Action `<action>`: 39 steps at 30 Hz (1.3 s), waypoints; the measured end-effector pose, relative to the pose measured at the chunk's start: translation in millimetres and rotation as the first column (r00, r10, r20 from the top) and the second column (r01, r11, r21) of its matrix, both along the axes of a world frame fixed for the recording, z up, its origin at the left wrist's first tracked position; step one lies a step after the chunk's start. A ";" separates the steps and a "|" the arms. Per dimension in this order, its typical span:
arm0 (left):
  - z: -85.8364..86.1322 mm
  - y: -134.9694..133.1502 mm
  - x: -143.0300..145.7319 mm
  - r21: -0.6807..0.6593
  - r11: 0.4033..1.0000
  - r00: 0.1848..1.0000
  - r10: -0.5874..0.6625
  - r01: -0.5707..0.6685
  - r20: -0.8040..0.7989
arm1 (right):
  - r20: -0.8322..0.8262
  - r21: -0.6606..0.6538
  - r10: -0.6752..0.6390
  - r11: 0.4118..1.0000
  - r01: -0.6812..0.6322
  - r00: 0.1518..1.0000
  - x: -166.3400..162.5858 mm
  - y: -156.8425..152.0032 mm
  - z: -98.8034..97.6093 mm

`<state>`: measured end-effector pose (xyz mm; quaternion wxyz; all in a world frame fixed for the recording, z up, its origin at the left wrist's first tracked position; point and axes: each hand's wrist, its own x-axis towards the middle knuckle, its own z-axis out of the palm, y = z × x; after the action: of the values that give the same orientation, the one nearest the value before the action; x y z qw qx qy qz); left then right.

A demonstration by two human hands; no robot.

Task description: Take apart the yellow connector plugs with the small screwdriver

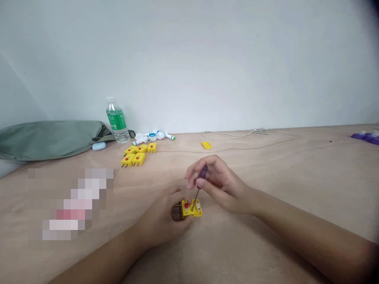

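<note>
My left hand (166, 215) grips a yellow plug (186, 212) with a red button, its metal prongs pointing left toward my palm. The plug lies on the wooden table, and part of its housing at the right end looks open, with a whitish part inside. Above it, my right hand (217, 181) is closed around the dark purple handle of a screwdriver (196, 196). The screwdriver leans, its tip down at the plug's face beside the red button. Further back lies a small loose yellow cover (206, 145).
Several yellow plugs (138, 159) sit in a group at the back left. Behind them stand a water bottle (117, 120) and white-blue parts (152, 137). A grey-green bag (53, 138) rests far left; a white cord (227, 137) lies along the wall. Purple items (367, 137) are far right.
</note>
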<state>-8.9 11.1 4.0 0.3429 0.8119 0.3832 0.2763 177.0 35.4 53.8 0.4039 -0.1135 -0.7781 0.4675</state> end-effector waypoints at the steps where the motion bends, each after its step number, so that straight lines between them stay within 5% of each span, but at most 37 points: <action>1: 0.0 -0.3 0.1 -0.019 1.000 1.000 -0.004 0.005 0.014 | -0.002 0.003 -0.007 1.000 0.007 1.000 -0.1 1.6 -0.7; 17: -1.7 0.6 0.9 0.027 0.999 0.998 -0.023 0.021 0.063 | -0.023 0.105 -0.119 0.987 0.121 0.993 -6.6 -3.0 -4.3; 21: -2.6 0.7 1.7 0.060 0.998 0.999 0.015 -0.018 0.049 | -0.106 0.146 -0.288 0.942 0.301 0.952 -12.7 -14.6 2.0; 24: -3.5 1.5 1.5 0.033 0.999 0.998 0.025 -0.027 0.050 | -0.082 -0.041 -0.419 0.908 0.417 0.904 -16.7 -21.6 8.9; 28: -4.1 2.8 0.5 -0.067 0.998 0.994 -0.005 0.012 0.109 | 0.011 -0.416 -0.336 0.855 0.310 0.942 -19.0 -20.1 11.4; 32: -6.6 3.0 -0.5 -0.188 0.981 0.981 -0.018 0.055 0.192 | -0.001 -0.328 -0.314 0.897 0.296 0.949 -15.0 -11.4 8.3; 35: -7.1 3.0 -0.7 -0.189 0.977 0.976 -0.063 0.103 0.207 | 0.058 -0.238 -0.070 0.968 0.082 0.996 -9.8 -6.6 5.8; 39: -5.6 3.1 -0.9 -0.123 0.991 0.990 -0.026 0.043 0.142 | 0.021 -0.290 -0.024 0.957 0.029 0.999 -8.8 -5.1 1.4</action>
<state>-9.8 14.1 -1.6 0.4240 0.7739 0.3607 0.3020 168.2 30.3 55.2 0.3823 -0.1861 -0.7030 0.5700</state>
